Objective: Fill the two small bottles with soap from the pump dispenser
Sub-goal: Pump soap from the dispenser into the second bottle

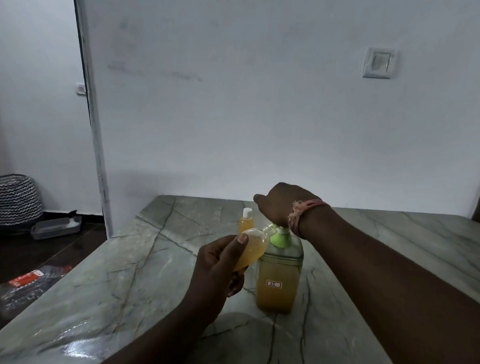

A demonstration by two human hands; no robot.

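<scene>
Your right hand [283, 204] presses fist-like on the pump dispenser [280, 274] while your left hand [219, 262] pinches the tilted small bottle [252, 248] at its nozzle; if that neck drifts, soap could spill onto the marble counter [127, 285].

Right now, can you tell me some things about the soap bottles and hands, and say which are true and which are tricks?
1. The left hand holds a small bottle tilted toward the pump. True.
2. The right hand rests flat on the marble counter. False: it is on top of the pump dispenser.
3. The capped small bottle behind has a white cap on. True.
4. The dispenser's pump collar is red. False: it is green.
5. The dispenser is empty. False: it holds yellowish soap.
</scene>
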